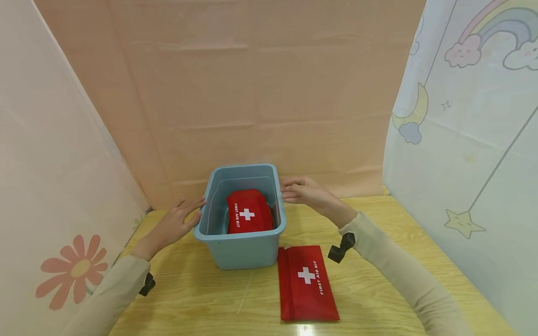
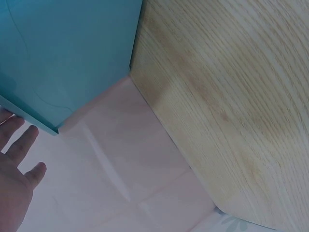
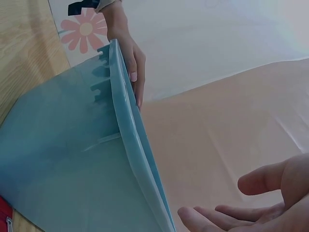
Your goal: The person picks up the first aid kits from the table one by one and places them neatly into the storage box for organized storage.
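A blue-grey plastic bin [image 1: 248, 252] stands on the wooden table, near its back edge. Inside it lies a red first aid kit pouch [image 1: 252, 212] with a white cross, tilted against the bin's wall. My left hand [image 1: 178, 223] is at the bin's left rim, fingers extended toward it; in the left wrist view its fingertips [image 2: 32, 130] are right by the rim. At the right rim is my right hand [image 1: 308, 193], fingers loosely extended and thumb apart in the right wrist view. Neither hand grips anything. A flat red first aid kit pouch [image 1: 308, 298] lies right of the bin's front.
The wooden table [image 1: 189, 298] carries the bin and flat pouch. A peach cloth [image 1: 252, 93] hangs behind. Pale printed sheets stand at the left and right, with a flower [image 1: 80, 269] on one and a star [image 1: 464, 223] on the other.
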The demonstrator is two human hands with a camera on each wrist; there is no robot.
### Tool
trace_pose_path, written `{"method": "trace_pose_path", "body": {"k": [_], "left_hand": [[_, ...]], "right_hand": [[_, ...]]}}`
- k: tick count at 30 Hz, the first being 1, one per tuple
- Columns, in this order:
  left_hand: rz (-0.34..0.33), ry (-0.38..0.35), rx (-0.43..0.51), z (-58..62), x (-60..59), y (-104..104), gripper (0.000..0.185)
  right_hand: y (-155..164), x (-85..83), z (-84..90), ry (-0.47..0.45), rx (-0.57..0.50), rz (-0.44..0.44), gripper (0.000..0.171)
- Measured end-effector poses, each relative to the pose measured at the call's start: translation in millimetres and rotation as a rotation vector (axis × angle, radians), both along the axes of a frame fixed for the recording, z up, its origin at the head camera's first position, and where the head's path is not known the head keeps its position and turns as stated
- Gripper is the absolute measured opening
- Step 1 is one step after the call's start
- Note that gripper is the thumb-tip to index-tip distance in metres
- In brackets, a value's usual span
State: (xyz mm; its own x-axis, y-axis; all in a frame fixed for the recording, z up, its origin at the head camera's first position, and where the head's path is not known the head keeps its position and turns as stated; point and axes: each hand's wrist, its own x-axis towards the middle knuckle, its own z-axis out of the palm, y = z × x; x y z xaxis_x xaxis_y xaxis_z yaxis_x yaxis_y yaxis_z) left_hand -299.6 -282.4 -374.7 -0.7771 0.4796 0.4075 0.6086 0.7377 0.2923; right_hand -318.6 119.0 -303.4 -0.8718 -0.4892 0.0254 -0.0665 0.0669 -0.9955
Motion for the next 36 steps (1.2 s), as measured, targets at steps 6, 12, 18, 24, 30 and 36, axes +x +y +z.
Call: {"method": "trace_pose_path", "body": {"k": [6,12,18,24,30,36], "left_hand": [[0.002,-0.010,-0.002,0.7,0.6,0.5,0.046],[0.005,-0.017,-0.001,1.0,-0.4,0.7,0.047],[0.005,-0.009,-0.005,0.7,-0.8,1.9,0.046],[0.005,-0.021,-0.004,0.5,-1.1,1.2,0.046],[0.001,-0.020,-0.007,-0.6,-1.8,0.9,0.046],[0.005,-0.028,-0.009,0.7,-1.1,1.0,0.047]], "right_hand": [[8.7,-0.1,-2.8,-0.006,0.009,-0.004,0.047],[17.7,-0.3,-5.9,0.001,0.041,-0.027,0.047],[24.6,1.9,-8.7,-0.009,0.054,-0.033,0.046],[28.8,4.2,-14.2,-0.016,0.073,-0.022,0.046],[33.1,3.3,-22.1,-0.020,0.080,-0.024,0.047],[36.2,2.4,-33.4,-0.010,0.106,-0.013,0.045]]}}
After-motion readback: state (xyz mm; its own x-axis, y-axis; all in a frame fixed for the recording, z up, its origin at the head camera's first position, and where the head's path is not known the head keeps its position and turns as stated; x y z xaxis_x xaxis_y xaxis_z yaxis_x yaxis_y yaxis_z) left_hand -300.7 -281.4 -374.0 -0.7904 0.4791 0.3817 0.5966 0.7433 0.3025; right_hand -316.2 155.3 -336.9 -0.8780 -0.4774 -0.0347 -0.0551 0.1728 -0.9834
